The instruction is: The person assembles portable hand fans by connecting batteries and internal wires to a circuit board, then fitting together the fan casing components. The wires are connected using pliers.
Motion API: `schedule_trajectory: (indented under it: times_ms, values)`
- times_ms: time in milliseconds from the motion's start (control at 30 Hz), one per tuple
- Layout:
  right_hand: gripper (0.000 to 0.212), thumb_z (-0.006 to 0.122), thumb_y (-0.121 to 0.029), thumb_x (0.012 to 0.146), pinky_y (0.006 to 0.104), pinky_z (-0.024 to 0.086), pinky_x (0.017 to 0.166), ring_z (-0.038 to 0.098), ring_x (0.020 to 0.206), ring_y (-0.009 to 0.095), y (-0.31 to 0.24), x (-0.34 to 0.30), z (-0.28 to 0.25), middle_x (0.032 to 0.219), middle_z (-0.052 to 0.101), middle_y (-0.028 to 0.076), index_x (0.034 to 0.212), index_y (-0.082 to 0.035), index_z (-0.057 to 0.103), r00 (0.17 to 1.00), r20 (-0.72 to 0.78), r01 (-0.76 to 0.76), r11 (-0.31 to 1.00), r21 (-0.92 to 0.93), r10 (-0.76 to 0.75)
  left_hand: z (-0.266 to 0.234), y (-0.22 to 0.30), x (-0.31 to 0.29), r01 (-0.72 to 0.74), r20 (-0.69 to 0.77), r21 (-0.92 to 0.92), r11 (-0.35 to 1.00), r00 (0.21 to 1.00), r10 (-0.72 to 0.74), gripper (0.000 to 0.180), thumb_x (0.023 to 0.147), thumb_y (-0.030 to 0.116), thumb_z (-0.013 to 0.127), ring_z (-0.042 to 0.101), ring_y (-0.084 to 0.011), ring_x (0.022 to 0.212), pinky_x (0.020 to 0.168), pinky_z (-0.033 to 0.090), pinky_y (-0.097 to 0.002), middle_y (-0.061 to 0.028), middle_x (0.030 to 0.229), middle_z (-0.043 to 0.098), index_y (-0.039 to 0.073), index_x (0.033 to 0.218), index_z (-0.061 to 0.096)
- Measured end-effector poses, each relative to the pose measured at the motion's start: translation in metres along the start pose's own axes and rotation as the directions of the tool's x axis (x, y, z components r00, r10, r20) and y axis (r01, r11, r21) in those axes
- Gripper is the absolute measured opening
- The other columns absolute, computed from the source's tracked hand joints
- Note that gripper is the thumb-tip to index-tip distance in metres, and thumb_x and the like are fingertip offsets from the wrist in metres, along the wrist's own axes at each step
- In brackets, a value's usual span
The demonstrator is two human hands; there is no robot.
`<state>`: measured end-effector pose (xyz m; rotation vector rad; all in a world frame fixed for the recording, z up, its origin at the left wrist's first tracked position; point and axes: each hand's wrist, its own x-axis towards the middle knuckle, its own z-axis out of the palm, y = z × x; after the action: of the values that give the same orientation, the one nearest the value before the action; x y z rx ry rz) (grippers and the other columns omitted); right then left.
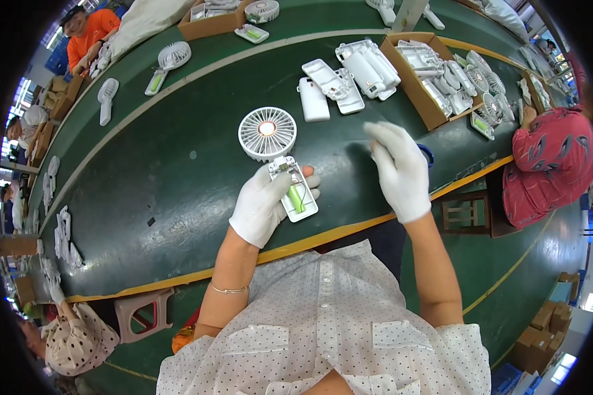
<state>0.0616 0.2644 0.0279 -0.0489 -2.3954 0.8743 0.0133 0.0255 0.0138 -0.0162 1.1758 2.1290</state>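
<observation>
My left hand (255,205), in a white glove, is closed around the handle of a small white handheld fan (267,133). The handle's back is off, so a green cylindrical battery (297,197) and thin wires show inside it. The round fan head points away from me, over the green table. My right hand (400,172), also gloved, is raised to the right of the fan with its fingers stretched out and nothing in them. A blue loop-shaped thing (427,155) lies partly hidden behind it. White plastic handle shells (314,100) lie ahead, between my hands and a box.
A cardboard box (435,118) of white parts stands at the right, beside several fans (491,85). More fans (172,58) lie along the far side. A person in red (553,158) sits at the right. The table's yellow edge (339,235) runs before me.
</observation>
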Motion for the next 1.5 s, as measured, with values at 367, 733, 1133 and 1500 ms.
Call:
schedule_trajectory:
  times_ms: [367,733,1133,1500]
  values:
    - [0.07,0.072,-0.025,0.085,0.0413,0.046,0.104,0.06,0.12,0.037,0.07,0.146,0.112,0.133,0.06,0.023,0.145,-0.002,0.044,0.954,0.299,0.086,0.977,-0.194,-0.024,-0.013,-0.016,0.012,-0.181,0.022,0.125,0.975,0.983,0.18,0.033,0.097,0.006,0.051,0.066,-0.0312,0.109,0.089,0.058,-0.0435,-0.0198,0.121,0.061,-0.003,0.128,0.045]
    - [0.015,0.07,-0.012,0.091,0.033,0.049,0.088,0.064,0.098,0.021,-0.019,0.024,0.064,0.104,0.068,0.012,0.101,-0.002,0.065,0.999,0.02,-0.032,0.992,0.118,0.03,-0.01,-0.002,0.003,-0.393,-0.194,-0.014,0.919,0.903,0.383,0.024,0.099,0.006,0.056,0.066,-0.0198,0.1,0.087,0.056,-0.035,-0.0123,0.114,0.061,0.001,0.121,0.049]
    - [0.052,0.079,-0.008,0.073,0.042,0.047,0.095,0.06,0.111,0.034,-0.032,-0.025,0.03,0.116,0.063,0.015,0.122,-0.006,0.062,0.931,0.341,0.181,0.975,-0.127,-0.129,-0.002,-0.002,-0.002,-0.423,-0.177,0.213,0.881,0.87,0.461,0.031,0.099,0.011,0.055,0.066,-0.0219,0.111,0.092,0.054,-0.033,-0.0153,0.122,0.063,-0.006,0.124,0.046]
    - [0.048,0.075,-0.012,0.081,0.0369,0.053,0.085,0.066,0.101,0.03,-0.079,-0.035,0.061,0.116,0.063,0.016,0.128,-0.006,0.064,0.979,0.2,0.026,0.998,0.054,-0.036,-0.014,-0.001,-0.01,-0.401,0.033,0.361,0.842,0.908,0.418,0.058,0.09,-0.002,0.045,0.051,-0.02,0.127,0.107,0.042,-0.0328,-0.0143,0.14,0.052,-0.004,0.147,0.035]
